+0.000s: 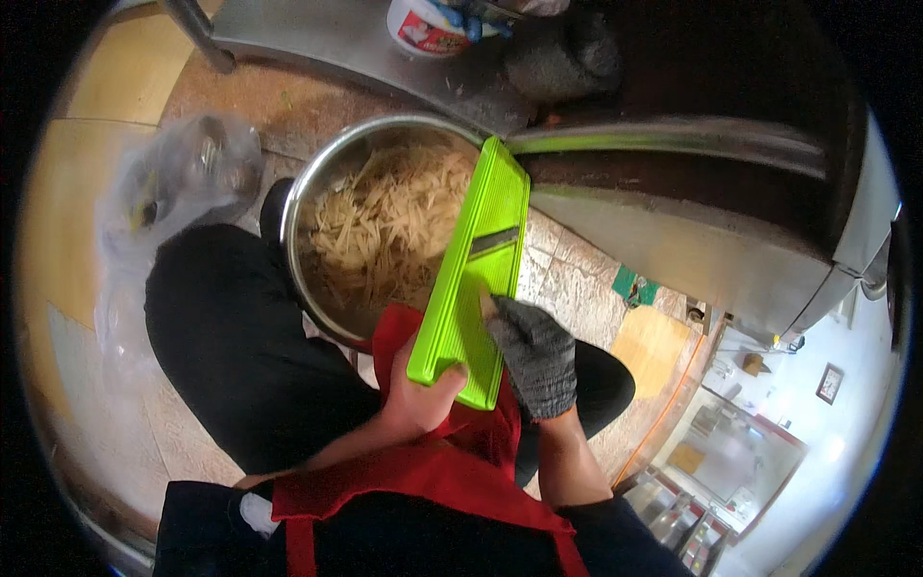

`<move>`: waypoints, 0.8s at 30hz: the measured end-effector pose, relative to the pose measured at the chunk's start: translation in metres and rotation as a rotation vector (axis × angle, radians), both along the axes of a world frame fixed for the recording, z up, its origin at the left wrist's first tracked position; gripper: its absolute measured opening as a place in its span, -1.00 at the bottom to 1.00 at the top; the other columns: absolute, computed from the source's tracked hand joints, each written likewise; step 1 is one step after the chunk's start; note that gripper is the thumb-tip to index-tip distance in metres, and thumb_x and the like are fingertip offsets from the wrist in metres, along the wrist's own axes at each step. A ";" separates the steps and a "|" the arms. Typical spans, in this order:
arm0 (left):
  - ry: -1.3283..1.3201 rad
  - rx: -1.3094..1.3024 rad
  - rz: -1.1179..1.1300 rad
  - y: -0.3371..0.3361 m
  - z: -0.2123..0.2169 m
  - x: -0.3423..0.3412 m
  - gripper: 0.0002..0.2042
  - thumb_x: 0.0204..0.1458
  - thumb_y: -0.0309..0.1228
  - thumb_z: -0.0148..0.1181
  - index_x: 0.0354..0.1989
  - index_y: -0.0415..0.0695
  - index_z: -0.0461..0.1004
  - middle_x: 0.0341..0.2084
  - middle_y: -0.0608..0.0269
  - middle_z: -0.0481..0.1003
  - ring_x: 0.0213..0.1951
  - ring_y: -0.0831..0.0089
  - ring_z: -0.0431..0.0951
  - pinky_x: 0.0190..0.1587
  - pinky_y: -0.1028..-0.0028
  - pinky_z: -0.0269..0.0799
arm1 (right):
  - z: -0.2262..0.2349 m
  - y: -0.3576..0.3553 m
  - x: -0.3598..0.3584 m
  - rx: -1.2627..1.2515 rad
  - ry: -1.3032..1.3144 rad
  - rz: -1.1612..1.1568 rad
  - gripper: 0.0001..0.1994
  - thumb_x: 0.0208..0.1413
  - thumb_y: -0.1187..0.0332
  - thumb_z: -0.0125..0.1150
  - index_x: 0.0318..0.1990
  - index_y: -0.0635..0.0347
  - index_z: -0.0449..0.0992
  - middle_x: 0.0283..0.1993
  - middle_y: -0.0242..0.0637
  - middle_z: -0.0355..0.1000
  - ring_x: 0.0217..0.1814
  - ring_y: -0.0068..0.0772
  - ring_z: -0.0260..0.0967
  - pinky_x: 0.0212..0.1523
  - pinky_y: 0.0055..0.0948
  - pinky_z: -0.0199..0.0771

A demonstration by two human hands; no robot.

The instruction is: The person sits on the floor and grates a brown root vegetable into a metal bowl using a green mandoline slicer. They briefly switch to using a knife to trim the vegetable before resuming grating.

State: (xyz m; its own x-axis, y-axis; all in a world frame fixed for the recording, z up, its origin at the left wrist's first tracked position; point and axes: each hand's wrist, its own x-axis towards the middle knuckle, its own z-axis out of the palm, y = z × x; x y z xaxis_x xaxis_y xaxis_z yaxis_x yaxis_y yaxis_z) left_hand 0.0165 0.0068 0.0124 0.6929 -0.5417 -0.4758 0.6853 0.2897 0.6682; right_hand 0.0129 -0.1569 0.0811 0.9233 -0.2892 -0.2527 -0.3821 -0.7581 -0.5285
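A bright green mandoline slicer (471, 279) slants across the rim of a large metal pot (293, 207), its dark blade (494, 240) midway along the board. My bare left hand (428, 394) grips the slicer's lower end, thumb over the near edge. On the slicer's lower part, below the blade, rests my right hand (535, 356) in a dark grey knit glove. Its fingers are closed around a small tan vegetable piece (488, 306), mostly hidden by the glove. Inside the pot lies a heap of pale cut vegetable strips (385, 216).
A clear plastic bag (183, 183) with roundish brown things lies left of the pot. Beyond the pot stand a metal shelf (308, 34) and a white tub (423, 29). A metal cabinet (663, 236) borders the right. My knees flank the pot's near side.
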 end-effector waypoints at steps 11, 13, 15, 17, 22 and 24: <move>0.014 0.001 0.083 -0.002 0.005 0.007 -0.76 -0.03 -0.63 0.05 -0.14 -0.25 0.37 -0.43 0.42 0.38 -0.42 0.67 0.37 -0.40 0.60 0.30 | -0.027 -0.017 0.041 -0.066 0.245 -0.084 -0.67 0.15 0.10 0.19 -0.33 0.24 0.45 -0.44 0.07 0.46 -0.31 0.11 0.47 -0.30 -0.15 0.47; 0.035 0.010 0.097 -0.002 0.008 0.004 -0.76 -0.03 -0.63 0.05 -0.13 -0.25 0.37 -0.42 0.41 0.39 -0.41 0.66 0.38 -0.39 0.59 0.32 | -0.072 -0.055 0.071 -0.107 0.258 -0.074 -0.60 0.15 -0.01 0.11 -0.31 0.22 0.48 -0.35 0.08 0.50 -0.25 0.13 0.47 -0.17 -0.07 0.46; 0.051 0.008 0.069 -0.005 0.006 0.005 -0.75 -0.03 -0.63 0.05 -0.13 -0.25 0.37 -0.41 0.40 0.40 -0.41 0.64 0.39 -0.38 0.58 0.33 | -0.104 -0.097 0.089 -0.137 0.228 -0.051 -0.63 0.06 0.10 0.22 -0.41 0.31 0.50 -0.49 -0.07 0.45 -0.45 -0.20 0.38 -0.37 -0.26 0.38; -0.001 -0.008 0.046 -0.008 0.009 0.008 -0.76 -0.03 -0.63 0.06 -0.14 -0.25 0.37 -0.41 0.39 0.41 -0.40 0.64 0.40 -0.36 0.57 0.34 | -0.131 -0.127 0.090 -0.005 0.180 -0.122 -0.68 0.00 0.18 0.29 -0.47 0.34 0.50 -0.57 -0.21 0.42 -0.55 -0.39 0.33 -0.49 -0.37 0.33; -0.006 -0.002 0.038 -0.003 0.001 0.005 -0.74 -0.04 -0.64 0.06 -0.13 -0.25 0.37 -0.40 0.39 0.41 -0.38 0.64 0.41 -0.34 0.58 0.35 | -0.049 -0.060 0.065 0.089 0.167 -0.253 -0.66 0.01 0.13 0.34 -0.53 0.22 0.45 -0.64 -0.42 0.33 -0.70 -0.57 0.16 -0.68 -0.47 0.18; 0.037 0.006 0.066 0.000 0.005 0.006 -0.74 -0.04 -0.64 0.07 -0.12 -0.25 0.36 -0.40 0.39 0.41 -0.38 0.64 0.41 -0.34 0.58 0.35 | -0.023 -0.031 0.033 0.045 0.190 -0.257 -0.65 0.08 0.13 0.30 -0.50 0.26 0.48 -0.60 -0.25 0.44 -0.57 -0.43 0.38 -0.46 -0.38 0.40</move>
State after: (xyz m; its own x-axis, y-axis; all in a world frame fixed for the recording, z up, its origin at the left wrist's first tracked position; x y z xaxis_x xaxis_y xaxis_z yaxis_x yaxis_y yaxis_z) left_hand 0.0225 0.0071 0.0177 0.7089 -0.4926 -0.5049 0.6891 0.3306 0.6449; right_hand 0.0454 -0.1884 0.0581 0.7562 -0.4918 -0.4315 -0.6534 -0.6015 -0.4596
